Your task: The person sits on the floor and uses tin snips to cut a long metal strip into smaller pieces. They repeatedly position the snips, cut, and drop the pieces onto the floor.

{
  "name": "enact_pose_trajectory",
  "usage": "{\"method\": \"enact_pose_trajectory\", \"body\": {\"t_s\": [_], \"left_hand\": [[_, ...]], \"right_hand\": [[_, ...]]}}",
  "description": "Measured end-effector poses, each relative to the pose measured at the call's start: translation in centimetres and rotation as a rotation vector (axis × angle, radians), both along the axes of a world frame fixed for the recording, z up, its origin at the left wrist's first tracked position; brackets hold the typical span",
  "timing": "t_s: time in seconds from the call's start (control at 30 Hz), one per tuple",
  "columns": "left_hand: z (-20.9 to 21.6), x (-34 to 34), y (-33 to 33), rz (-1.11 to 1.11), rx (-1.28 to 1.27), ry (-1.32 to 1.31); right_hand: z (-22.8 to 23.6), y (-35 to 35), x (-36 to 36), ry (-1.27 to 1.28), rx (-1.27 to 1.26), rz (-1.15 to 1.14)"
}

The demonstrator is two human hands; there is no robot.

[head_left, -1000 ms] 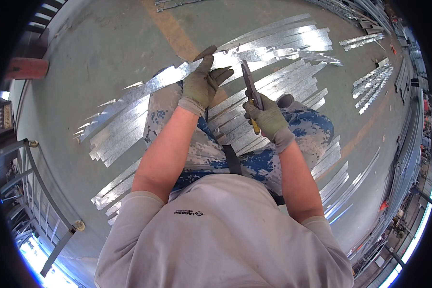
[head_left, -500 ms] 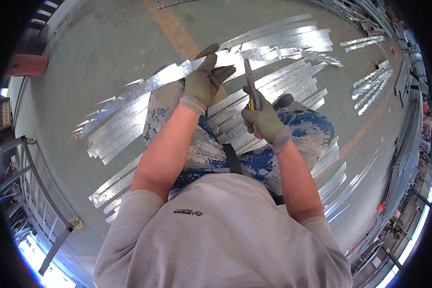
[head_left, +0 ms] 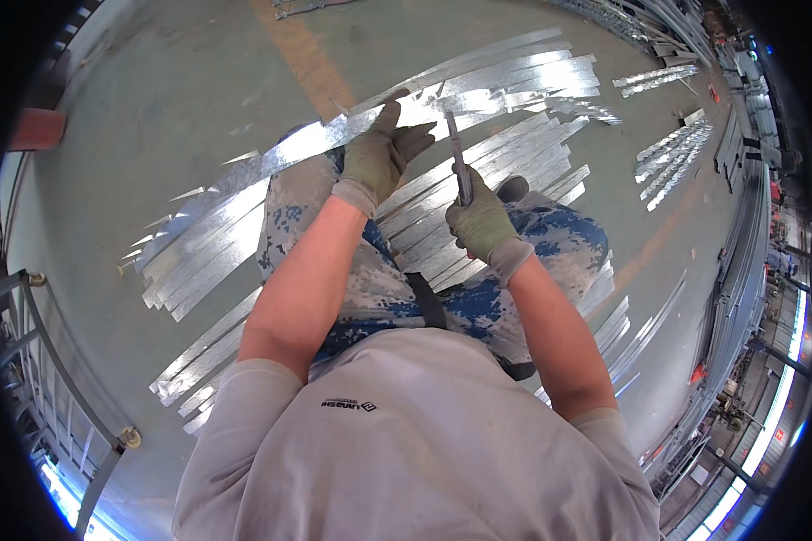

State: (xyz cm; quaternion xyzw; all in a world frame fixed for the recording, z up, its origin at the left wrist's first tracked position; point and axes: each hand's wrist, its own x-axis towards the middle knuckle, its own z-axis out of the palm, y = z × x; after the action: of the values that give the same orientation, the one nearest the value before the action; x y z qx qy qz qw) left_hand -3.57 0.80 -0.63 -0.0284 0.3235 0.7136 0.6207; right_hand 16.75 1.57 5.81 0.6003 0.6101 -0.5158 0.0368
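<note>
My left hand [head_left: 376, 160], in a grey-green work glove, rests on a long shiny metal strip [head_left: 311, 142]. Its fingers are stretched and apart over the strip, which runs slantwise past my left knee. In my right hand [head_left: 484, 219], gloved alike, is a pair of tin snips [head_left: 460, 158] held by the handles. Their narrow jaws point up and away from me, with the tip close to the bright strips beyond. The glove hides most of the handles. Between my legs lies a layer of overlapping metal strips [head_left: 492, 158].
More strips fan out on the green floor at left [head_left: 203, 261] and far right. Small bundles of strips [head_left: 677, 158] lie farther right, near long stacked metal profiles [head_left: 735, 270]. A wheeled metal frame [head_left: 59, 361] stands at left, below a red cylinder [head_left: 38, 129].
The snips have turned in my right hand, so their yellow grip no longer shows. My left hand keeps its place on the strip. The whole view has shifted slightly.
</note>
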Motion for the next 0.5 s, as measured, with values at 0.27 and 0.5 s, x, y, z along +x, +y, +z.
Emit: {"method": "enact_pose_trajectory", "body": {"t_s": [0.27, 0.5], "left_hand": [[0.5, 0.5, 0.6, -0.070, -0.169, -0.034], [0.5, 0.2, 0.7, -0.068, -0.170, -0.019]], "right_hand": [[-0.3, -0.4, -0.8, -0.194, 0.172, 0.112], [0.3, -0.8, -3.1, -0.497, 0.287, 0.197]]}}
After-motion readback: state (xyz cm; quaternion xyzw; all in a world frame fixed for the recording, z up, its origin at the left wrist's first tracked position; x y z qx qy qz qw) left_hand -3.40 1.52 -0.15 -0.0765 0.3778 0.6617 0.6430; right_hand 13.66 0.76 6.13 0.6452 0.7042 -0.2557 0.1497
